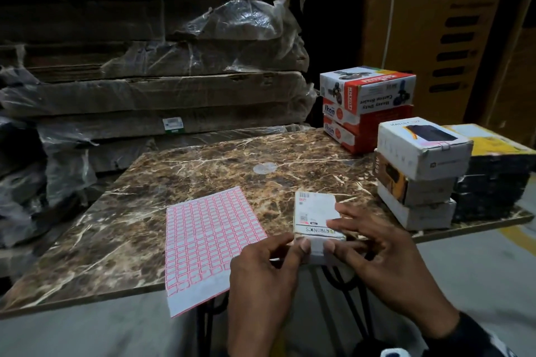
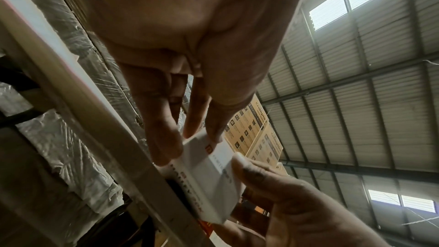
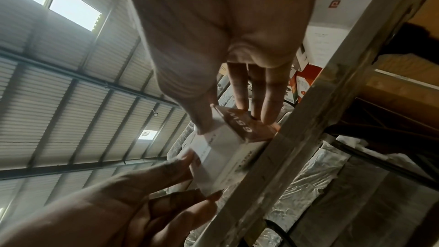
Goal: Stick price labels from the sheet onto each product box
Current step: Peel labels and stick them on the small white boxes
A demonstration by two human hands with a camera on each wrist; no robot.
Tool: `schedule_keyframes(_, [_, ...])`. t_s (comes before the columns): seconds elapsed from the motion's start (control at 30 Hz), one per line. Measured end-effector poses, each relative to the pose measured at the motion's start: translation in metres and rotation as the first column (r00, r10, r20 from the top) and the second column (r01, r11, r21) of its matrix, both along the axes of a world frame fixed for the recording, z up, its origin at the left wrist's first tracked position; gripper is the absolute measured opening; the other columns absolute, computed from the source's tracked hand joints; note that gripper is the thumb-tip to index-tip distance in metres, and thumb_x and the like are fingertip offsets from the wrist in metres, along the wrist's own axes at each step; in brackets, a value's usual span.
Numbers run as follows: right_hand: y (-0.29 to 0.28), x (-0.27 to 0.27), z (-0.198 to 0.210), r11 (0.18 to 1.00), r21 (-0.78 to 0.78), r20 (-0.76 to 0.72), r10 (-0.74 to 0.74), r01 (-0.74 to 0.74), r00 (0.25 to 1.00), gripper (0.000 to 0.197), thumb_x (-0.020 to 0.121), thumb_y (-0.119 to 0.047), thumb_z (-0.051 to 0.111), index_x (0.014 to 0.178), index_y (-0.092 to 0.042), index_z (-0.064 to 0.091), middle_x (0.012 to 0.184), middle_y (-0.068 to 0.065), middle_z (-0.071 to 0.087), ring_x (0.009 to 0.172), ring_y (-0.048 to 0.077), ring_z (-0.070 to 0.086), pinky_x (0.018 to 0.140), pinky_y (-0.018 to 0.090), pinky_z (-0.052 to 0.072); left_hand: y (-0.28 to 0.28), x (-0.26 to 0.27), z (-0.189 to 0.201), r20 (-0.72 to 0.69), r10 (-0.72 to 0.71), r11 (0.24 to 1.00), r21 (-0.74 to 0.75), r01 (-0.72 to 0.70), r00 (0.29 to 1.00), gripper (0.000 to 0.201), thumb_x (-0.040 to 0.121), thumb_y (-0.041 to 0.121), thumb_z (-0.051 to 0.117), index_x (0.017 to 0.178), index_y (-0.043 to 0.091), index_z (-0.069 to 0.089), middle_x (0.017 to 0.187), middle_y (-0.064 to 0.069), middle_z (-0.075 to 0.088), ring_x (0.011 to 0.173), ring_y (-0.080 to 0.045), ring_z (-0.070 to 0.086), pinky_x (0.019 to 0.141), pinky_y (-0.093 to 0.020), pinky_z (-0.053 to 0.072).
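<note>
A small white product box [image 1: 314, 213] with a barcode lies on the brown marble table [image 1: 203, 165], overhanging its front edge. Both hands hold it. My left hand [image 1: 293, 246] pinches its near left end, thumb on the front face. My right hand [image 1: 333, 236] grips its right end, fingers on top and thumb in front. The pink-gridded label sheet [image 1: 208, 240] lies flat left of the box. In the left wrist view my left hand [image 2: 187, 138] grips the box [image 2: 213, 176]. In the right wrist view my right hand [image 3: 228, 117] grips the box [image 3: 221, 155]. I make out no loose label.
Two stacks of product boxes stand at the table's right: red-and-white ones [image 1: 365, 104] at the back, white and brown ones [image 1: 417, 165] nearer, beside a black-and-yellow box [image 1: 493, 171]. Plastic-wrapped cardboard piles [image 1: 145, 66] rise behind the table, and a large brown carton [image 1: 449, 23] stands at the back right.
</note>
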State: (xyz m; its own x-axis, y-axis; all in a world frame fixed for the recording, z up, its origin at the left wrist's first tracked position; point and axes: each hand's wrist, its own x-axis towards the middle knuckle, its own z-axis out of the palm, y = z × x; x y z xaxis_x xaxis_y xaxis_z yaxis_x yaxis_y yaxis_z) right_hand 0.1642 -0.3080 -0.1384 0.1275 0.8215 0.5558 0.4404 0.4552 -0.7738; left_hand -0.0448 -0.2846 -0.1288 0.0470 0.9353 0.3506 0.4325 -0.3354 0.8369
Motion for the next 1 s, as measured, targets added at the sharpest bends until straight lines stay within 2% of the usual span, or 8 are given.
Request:
schedule_keyframes(0.2, [0.021, 0.007, -0.005, 0.989, 0.052, 0.113, -0.144, 0.138, 0.983, 0.031, 0.083, -0.033, 0.086, 0.114, -0.03, 0.083, 0.138, -0.011, 0.069, 0.124, -0.001, 0.066, 0.083, 0.03, 0.067, -0.004, -0.011, -0.003, 0.037, 0.037, 0.998, -0.054, -0.035, 0.999, 0.032, 0.082, 0.054, 0.083, 0.112, 0.044, 0.078, 0.089, 0.028, 0.076, 0.076, 0.008, 0.072, 0.079, -0.033, 0.063])
schedule_keyframes(0.3, [0.022, 0.001, -0.002, 0.966, 0.121, 0.193, -0.25, 0.23, 0.949, 0.033, 0.087, -0.034, 0.084, 0.119, -0.027, 0.079, 0.135, -0.01, 0.066, 0.127, 0.012, 0.065, 0.094, 0.043, 0.063, -0.012, -0.031, 0.004, 0.069, 0.097, 0.995, -0.03, -0.095, 0.993, 0.024, 0.083, 0.051, 0.082, 0.105, 0.043, 0.077, 0.086, 0.032, 0.074, 0.072, 0.005, 0.072, 0.077, -0.035, 0.062])
schedule_keyframes(0.37, [0.01, -0.017, 0.003, 0.938, 0.21, 0.203, -0.317, 0.275, 0.926, 0.03, 0.087, -0.032, 0.083, 0.115, -0.025, 0.078, 0.124, -0.007, 0.069, 0.118, 0.011, 0.067, 0.096, 0.032, 0.057, -0.016, -0.048, 0.008, 0.125, 0.142, 0.99, -0.013, -0.142, 0.982, 0.02, 0.084, 0.045, 0.082, 0.103, 0.041, 0.078, 0.086, 0.027, 0.076, 0.07, 0.001, 0.073, 0.073, -0.04, 0.063])
schedule_keyframes(0.47, [-0.011, -0.067, 0.009, 0.974, 0.147, 0.071, -0.184, 0.172, 0.98, 0.012, 0.086, -0.034, 0.082, 0.097, -0.032, 0.079, 0.096, -0.016, 0.074, 0.087, 0.002, 0.07, 0.074, 0.009, 0.05, -0.022, -0.076, 0.011, 0.15, 0.245, 0.965, 0.055, -0.256, 0.958, 0.016, 0.085, 0.039, 0.083, 0.101, 0.036, 0.08, 0.085, 0.024, 0.077, 0.068, -0.001, 0.074, 0.068, -0.038, 0.063])
schedule_keyframes(0.6, [-0.009, -0.121, -0.019, 0.977, -0.203, -0.166, 0.025, -0.059, 0.986, 0.024, 0.085, -0.043, 0.081, 0.069, -0.025, 0.079, 0.071, -0.009, 0.075, 0.061, -0.001, 0.064, 0.059, 0.015, 0.046, -0.032, -0.101, 0.005, 0.11, 0.316, 0.939, 0.107, -0.327, 0.942, 0.015, 0.086, 0.038, 0.081, 0.1, 0.035, 0.08, 0.089, 0.027, 0.076, 0.073, 0.003, 0.073, 0.063, -0.027, 0.059])
schedule_keyframes(0.73, [0.004, -0.157, -0.037, 0.742, -0.583, -0.554, -0.066, -0.33, 0.83, 0.048, 0.084, -0.058, 0.075, 0.083, -0.01, 0.079, 0.069, 0.001, 0.072, 0.052, 0.011, 0.056, 0.045, 0.023, 0.037, -0.04, -0.113, -0.005, 0.016, 0.361, 0.923, 0.136, -0.359, 0.933, 0.015, 0.086, 0.041, 0.08, 0.101, 0.035, 0.081, 0.09, 0.029, 0.075, 0.082, 0.005, 0.072, 0.062, -0.018, 0.055])
schedule_keyframes(0.8, [0.013, -0.168, -0.041, 0.674, -0.604, -0.672, -0.144, -0.425, 0.726, 0.045, 0.09, -0.059, 0.072, 0.097, -0.015, 0.08, 0.073, 0.0, 0.072, 0.054, 0.012, 0.055, 0.046, 0.024, 0.033, -0.04, -0.117, -0.006, -0.005, 0.377, 0.918, 0.136, -0.373, 0.926, 0.015, 0.087, 0.041, 0.08, 0.1, 0.035, 0.081, 0.092, 0.028, 0.076, 0.084, 0.005, 0.073, 0.062, -0.019, 0.055])
schedule_keyframes(1.0, [0.021, -0.171, -0.063, 0.773, -0.472, -0.76, -0.113, -0.424, 0.641, 0.031, 0.091, -0.041, 0.078, 0.101, -0.012, 0.081, 0.08, 0.004, 0.076, 0.059, 0.011, 0.056, 0.047, 0.023, 0.038, -0.041, -0.112, -0.013, -0.058, 0.351, 0.932, 0.121, -0.342, 0.935, 0.017, 0.088, 0.04, 0.082, 0.104, 0.037, 0.081, 0.096, 0.023, 0.077, 0.086, -0.004, 0.073, 0.064, -0.03, 0.058])
